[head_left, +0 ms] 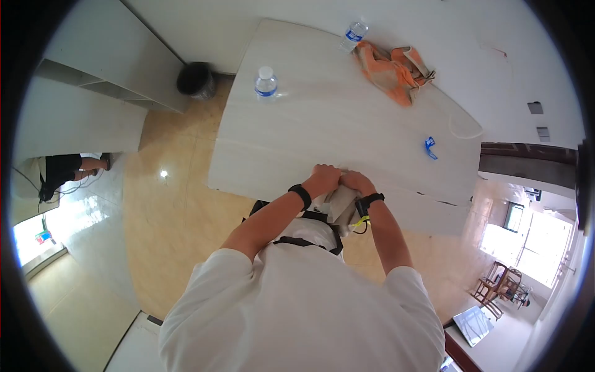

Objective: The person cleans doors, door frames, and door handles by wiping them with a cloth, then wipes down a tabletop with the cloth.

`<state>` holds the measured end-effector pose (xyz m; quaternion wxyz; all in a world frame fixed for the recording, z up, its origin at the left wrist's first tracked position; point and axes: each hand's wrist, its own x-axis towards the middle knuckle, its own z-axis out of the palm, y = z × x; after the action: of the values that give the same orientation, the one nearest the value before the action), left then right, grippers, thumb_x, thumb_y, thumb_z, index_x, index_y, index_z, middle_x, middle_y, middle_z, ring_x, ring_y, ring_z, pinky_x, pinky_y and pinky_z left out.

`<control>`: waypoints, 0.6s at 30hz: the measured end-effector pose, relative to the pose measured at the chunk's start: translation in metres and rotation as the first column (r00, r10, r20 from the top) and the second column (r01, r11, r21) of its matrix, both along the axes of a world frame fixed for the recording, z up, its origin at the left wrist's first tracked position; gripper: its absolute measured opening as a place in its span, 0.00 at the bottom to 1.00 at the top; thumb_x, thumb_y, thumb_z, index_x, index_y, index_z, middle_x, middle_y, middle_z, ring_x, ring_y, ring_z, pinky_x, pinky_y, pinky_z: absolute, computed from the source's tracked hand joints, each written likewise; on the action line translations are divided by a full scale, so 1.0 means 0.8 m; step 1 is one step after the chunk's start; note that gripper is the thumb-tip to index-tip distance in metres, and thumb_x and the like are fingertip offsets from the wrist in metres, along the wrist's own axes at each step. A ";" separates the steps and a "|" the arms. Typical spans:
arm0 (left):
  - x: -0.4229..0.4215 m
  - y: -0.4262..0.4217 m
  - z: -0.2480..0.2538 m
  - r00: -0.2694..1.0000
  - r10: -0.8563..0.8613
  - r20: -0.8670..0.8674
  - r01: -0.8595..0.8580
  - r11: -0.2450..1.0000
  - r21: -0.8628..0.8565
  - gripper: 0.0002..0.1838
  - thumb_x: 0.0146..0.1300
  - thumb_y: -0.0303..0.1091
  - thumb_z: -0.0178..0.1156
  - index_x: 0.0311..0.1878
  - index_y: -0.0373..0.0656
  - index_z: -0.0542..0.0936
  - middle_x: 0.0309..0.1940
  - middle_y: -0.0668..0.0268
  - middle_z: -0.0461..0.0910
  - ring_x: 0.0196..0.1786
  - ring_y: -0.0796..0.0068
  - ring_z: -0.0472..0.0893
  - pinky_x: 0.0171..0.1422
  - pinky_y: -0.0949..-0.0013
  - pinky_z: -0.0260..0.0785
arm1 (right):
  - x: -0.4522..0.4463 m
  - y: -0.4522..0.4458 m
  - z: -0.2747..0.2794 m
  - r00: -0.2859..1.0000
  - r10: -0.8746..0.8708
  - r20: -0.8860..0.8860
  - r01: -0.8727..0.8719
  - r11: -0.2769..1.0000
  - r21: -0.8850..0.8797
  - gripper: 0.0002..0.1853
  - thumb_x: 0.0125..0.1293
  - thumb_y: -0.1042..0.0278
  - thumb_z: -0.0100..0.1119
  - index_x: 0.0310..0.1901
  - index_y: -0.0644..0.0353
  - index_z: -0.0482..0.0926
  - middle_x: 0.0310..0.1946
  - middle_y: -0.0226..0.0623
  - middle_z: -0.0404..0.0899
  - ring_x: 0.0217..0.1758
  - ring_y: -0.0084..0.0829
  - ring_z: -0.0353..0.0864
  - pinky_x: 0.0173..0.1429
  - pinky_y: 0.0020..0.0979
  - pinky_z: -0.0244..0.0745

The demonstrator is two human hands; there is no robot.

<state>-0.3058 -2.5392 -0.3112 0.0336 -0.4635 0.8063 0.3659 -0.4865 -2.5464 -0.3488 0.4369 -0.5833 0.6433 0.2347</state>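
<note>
Close together at the table's near edge, my left hand (325, 180) and my right hand (358, 181) are both closed, fingers curled inward. Below them hangs a light grey, cloth-like piece (341, 206), its upper end gripped between the two hands. Its exact kind cannot be made out, and my fingers hide the part they hold. A black band circles each wrist. Beside my right wrist, a yellow-green strip (361, 221) with a dark cord shows. Black straps with a whitish piece (308, 230) lie against my front.
On the white table (297, 124) stand a capped water bottle (266, 84) and a second bottle (354, 35). Near the wall lies an orange and tan cloth (395, 71); a crumpled blue wrapper (431, 147) is on the right. A black bin (196, 80) stands left; another person's legs (87, 166) show far left.
</note>
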 end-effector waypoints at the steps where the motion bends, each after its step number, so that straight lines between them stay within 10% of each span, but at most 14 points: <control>1: 0.022 -0.002 0.001 1.000 0.012 -0.002 -0.012 1.000 0.010 0.13 0.59 0.41 0.59 0.41 0.46 0.87 0.39 0.55 0.87 0.45 0.54 0.87 0.48 0.52 0.80 | 0.026 -0.002 0.018 0.998 0.015 -0.061 -0.016 1.000 -0.008 0.31 0.61 0.39 0.53 0.57 0.53 0.84 0.58 0.51 0.81 0.62 0.47 0.80 0.64 0.44 0.74; 12: 0.381 -0.066 -0.095 0.954 0.217 0.206 -0.242 0.964 0.108 0.28 0.60 0.56 0.57 0.45 0.39 0.86 0.44 0.47 0.85 0.52 0.50 0.84 0.56 0.51 0.77 | 0.405 -0.024 0.019 0.859 0.471 -0.201 -0.497 0.671 -0.550 0.11 0.60 0.53 0.60 0.32 0.46 0.88 0.33 0.35 0.88 0.38 0.33 0.88 0.38 0.38 0.77; 18: 0.455 -0.050 0.038 0.763 0.450 0.464 -0.526 0.850 0.040 0.25 0.61 0.48 0.56 0.52 0.38 0.83 0.50 0.46 0.84 0.56 0.46 0.83 0.61 0.51 0.74 | 0.512 -0.052 0.051 0.829 0.559 -0.028 -0.481 0.685 -0.547 0.15 0.57 0.52 0.60 0.35 0.52 0.89 0.37 0.40 0.88 0.45 0.39 0.88 0.47 0.40 0.78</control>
<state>0.0581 -2.5791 -0.2809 0.1558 -0.7231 0.5949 0.3146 -0.0771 -2.5878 -0.3080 0.2170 -0.8540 0.4575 0.1196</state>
